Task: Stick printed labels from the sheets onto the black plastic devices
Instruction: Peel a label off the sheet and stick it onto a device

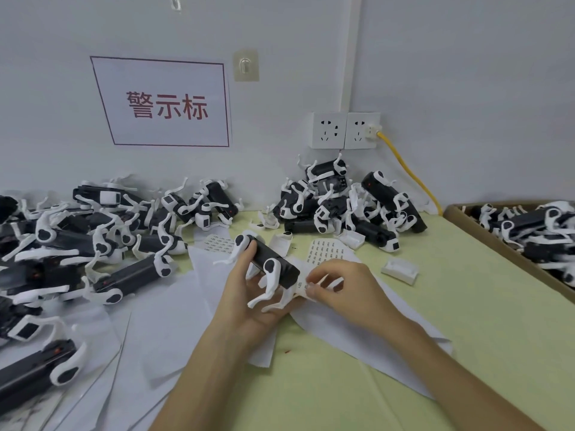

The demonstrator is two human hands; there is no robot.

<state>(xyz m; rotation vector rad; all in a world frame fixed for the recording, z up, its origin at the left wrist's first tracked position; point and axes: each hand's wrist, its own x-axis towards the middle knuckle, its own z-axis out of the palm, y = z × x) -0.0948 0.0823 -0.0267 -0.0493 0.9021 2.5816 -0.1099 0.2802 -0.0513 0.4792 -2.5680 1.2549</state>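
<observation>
Close by on the counter (451, 321), left hand (245, 297) grips one black device (273, 265) round its body, white legs sticking out. Right hand (342, 287) just beside it, thumb and forefinger pinching a small label (306, 286) at the edge of the label sheet (323, 248); can't tell if it's peeled free. Best: lift by one corner, hold device steady, lay label flat on bare black face, press outward. Farther back, device piles (93, 231) by the wall, more in a box (460, 213).

Pale green table (435, 306) under label sheets (323, 248), black devices (62, 237), cardboard box (510, 252).
</observation>
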